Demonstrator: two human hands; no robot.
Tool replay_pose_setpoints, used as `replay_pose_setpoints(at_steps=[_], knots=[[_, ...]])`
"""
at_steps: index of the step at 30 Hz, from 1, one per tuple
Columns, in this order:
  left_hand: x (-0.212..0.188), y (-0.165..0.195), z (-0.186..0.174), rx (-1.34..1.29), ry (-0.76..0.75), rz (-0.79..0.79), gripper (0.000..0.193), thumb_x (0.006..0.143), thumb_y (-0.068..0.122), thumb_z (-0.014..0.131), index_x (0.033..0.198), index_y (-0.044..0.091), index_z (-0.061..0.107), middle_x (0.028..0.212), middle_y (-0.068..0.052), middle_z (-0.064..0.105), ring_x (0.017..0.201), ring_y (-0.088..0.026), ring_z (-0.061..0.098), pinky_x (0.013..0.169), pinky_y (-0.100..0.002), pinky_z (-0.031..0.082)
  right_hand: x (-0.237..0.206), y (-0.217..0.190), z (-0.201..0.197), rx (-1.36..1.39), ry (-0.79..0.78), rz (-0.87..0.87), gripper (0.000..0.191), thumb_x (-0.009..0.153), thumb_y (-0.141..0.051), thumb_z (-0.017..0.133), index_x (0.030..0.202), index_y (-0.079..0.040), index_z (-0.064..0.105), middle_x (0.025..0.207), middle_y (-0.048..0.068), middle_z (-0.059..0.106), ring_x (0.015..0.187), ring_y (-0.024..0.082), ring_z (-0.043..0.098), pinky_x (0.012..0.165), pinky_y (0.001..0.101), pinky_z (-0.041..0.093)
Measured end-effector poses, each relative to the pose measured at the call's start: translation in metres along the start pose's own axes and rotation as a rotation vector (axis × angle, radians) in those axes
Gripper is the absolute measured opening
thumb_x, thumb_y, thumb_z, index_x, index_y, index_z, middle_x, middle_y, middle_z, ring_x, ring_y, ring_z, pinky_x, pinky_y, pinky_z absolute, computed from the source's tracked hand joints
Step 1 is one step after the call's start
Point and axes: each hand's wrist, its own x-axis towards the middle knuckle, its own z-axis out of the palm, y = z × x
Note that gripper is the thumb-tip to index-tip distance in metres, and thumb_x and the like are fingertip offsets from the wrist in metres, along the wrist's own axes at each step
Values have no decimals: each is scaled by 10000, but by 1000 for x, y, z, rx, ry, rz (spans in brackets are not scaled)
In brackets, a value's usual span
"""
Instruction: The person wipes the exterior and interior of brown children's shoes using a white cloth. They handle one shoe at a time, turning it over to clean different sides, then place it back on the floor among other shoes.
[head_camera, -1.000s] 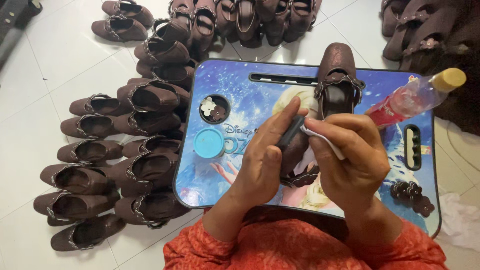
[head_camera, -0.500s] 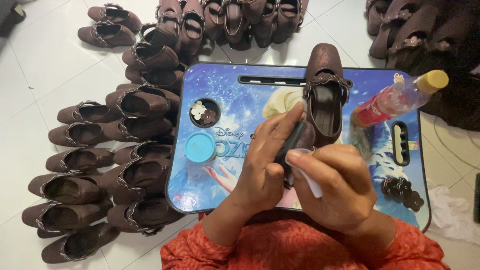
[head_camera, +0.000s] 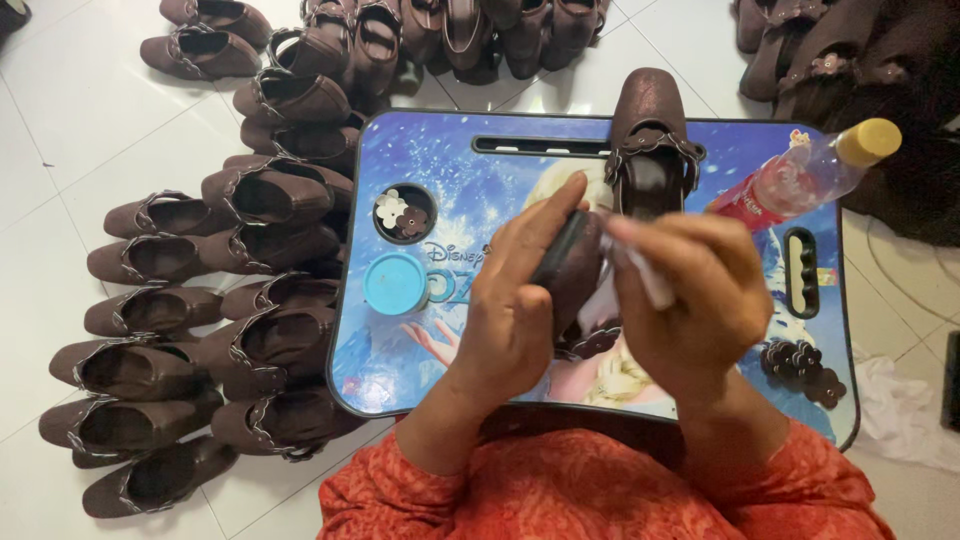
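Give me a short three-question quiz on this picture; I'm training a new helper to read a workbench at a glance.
1. True or false: the left hand holds a brown shoe above the lap table.
2. What lies in the lap table's round cup hole?
A. small flower-shaped trims
B. a blue lid
C. a bottle
3. Fill in: the bottle at the table's far right corner has a ____ cap.

Key
1. True; the right hand presses a small white piece against the same shoe.
2. A; the blue lid lies on the table just below the hole.
3. Yellow.
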Motion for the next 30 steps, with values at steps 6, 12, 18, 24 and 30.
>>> replay_pose_setpoints(at_steps=[6, 12, 18, 24, 30], knots=[[14, -33, -30, -774, -137, -512, 809, 1098, 595, 221, 1517, -30, 517, 1223, -162, 712, 1079, -222, 684, 996, -352, 569, -19, 41, -2, 309, 38, 404, 83, 1067, 29, 753, 1134, -1, 714, 1063, 71, 689, 939, 110, 647, 843, 220, 512], [5, -101, -2, -890, -160, -765, 771, 1111, 564, 209, 1478, -16, 559, 1231, -152, 707, 1061, -199, 683, 980, -349, 563, -44, 42, 21, 333, -259, 314, 236, 918, -53, 807, 1139, -46, 723, 1108, 85, 668, 928, 141, 691, 732, 258, 561], [-16, -134, 4, -959, -143, -858, 779, 1072, 588, 189, 1433, 10, 568, 1200, -166, 722, 1085, -239, 713, 986, -377, 580, -60, 41, 36, 128, -418, 135, 337, 824, -35, 853, 1145, -67, 752, 1040, 114, 656, 836, 204, 643, 683, 316, 524], [-26, -148, 15, -989, -98, -925, 780, 1097, 577, 216, 1424, -32, 577, 1225, -141, 714, 1104, -235, 698, 996, -377, 571, -63, 61, 47, 27, -351, 110, 238, 904, 16, 828, 1120, -57, 757, 1051, 100, 668, 904, 224, 665, 751, 329, 546], [-32, -160, 16, -1041, -143, -899, 777, 1106, 583, 213, 1432, -15, 587, 1151, -145, 720, 1022, -228, 695, 933, -371, 582, -68, 60, 47, 44, -294, 226, 226, 945, 36, 793, 1153, -33, 737, 1086, 117, 671, 903, 226, 700, 759, 310, 573]])
